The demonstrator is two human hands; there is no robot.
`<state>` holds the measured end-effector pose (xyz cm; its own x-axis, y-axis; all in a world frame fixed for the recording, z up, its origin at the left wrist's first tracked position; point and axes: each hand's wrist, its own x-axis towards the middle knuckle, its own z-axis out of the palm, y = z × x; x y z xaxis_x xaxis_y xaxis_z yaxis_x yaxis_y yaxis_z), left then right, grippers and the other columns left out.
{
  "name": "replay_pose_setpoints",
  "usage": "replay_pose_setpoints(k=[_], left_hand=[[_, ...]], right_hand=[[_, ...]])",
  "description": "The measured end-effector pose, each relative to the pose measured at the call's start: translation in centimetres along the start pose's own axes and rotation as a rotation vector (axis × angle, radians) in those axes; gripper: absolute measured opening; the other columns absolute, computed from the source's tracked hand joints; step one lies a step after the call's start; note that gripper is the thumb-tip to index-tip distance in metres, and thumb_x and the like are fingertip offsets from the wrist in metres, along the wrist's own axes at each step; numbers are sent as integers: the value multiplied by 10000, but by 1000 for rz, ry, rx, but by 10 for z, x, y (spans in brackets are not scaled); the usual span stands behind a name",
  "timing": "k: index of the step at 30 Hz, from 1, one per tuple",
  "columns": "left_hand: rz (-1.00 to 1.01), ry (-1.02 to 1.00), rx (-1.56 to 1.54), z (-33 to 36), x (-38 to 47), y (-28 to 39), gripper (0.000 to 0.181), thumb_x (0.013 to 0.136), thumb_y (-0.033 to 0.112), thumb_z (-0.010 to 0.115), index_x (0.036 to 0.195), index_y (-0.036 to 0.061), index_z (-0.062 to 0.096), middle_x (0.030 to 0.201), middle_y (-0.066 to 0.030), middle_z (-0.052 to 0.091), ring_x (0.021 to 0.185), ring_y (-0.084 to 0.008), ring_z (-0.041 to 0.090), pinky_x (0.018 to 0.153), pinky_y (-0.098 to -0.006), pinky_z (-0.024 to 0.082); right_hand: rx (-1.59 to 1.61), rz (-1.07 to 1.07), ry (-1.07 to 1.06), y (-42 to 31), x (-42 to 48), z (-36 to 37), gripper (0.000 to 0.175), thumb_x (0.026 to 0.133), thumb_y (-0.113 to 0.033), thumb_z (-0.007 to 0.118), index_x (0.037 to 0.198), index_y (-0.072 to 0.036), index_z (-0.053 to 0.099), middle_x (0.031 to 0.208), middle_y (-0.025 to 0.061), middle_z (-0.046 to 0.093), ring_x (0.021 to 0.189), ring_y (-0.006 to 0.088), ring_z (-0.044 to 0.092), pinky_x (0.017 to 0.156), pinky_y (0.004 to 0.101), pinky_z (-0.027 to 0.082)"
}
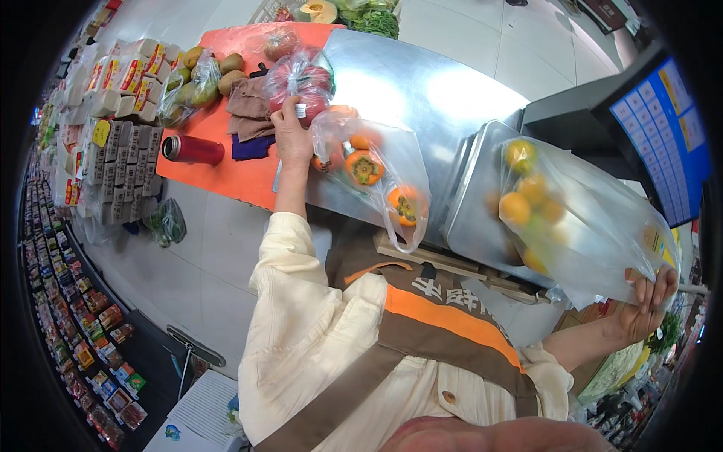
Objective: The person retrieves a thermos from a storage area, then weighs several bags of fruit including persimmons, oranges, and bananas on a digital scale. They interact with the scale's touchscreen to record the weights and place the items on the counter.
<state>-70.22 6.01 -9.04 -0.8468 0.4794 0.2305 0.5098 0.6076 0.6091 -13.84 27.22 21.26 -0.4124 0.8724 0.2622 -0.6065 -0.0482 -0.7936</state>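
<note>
My left hand (294, 133) holds the knotted top of a clear plastic bag of red fruit (302, 79), which bears a white label. Beside that hand lies an open plastic bag of orange persimmons (364, 166) on the steel counter. At the right, my right hand (649, 299) grips the open end of a thin plastic bag of orange and yellow-green citrus fruit (565, 209). This bag rests on a steel scale tray (471, 186).
An orange mat (243, 183) carries a red bottle (195, 150), brown cloths (248, 107) and bagged green fruit (195, 85). Stacked packs (127, 152) stand at the left. A lit screen (661, 135) stands at the right, and a snack rack (85, 316) at lower left.
</note>
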Motion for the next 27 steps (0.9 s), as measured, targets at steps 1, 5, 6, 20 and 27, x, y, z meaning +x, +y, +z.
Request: replay_pose_setpoints(k=[1,5,6,20,27], left_hand=[[0,0,-14,2,2,1,685,727,295,819,1319,178,495,1138,-170,464,989,-382,596,875,-455,514],[9,6,-23,3,8,2,724,694,293,840,1318,129,514,1115,-171,460,991,-358,571,872,-416,503],[28,4,-27,4,9,1,735,684,280,846,1323,126,517,1131,-178,463,1009,-352,558,881,-403,497],[226,43,-2,-35,22,50,551,805,216,770,1309,71,600,1202,-235,552,1130,-368,552,942,-436,466],[546,-182,-374,-21,38,210,494,820,177,737,1278,52,602,1279,-234,572,1171,-392,556,960,-435,476]], right_hand=[[-13,-12,47,2,0,2,160,1023,-71,508,1103,62,549,729,1,407,455,69,371,511,246,379],[19,-16,54,7,3,8,149,1020,-61,504,1079,66,555,709,-4,407,413,65,333,481,236,365],[-6,-33,76,8,3,10,148,1020,-63,505,1077,65,556,704,-5,409,408,64,330,479,234,364],[-52,-52,52,32,4,24,176,983,-91,578,1104,37,588,684,-27,432,434,52,363,519,234,346],[-220,-192,163,38,-12,32,441,860,-164,680,1203,72,535,695,1,490,442,76,389,467,254,375]])
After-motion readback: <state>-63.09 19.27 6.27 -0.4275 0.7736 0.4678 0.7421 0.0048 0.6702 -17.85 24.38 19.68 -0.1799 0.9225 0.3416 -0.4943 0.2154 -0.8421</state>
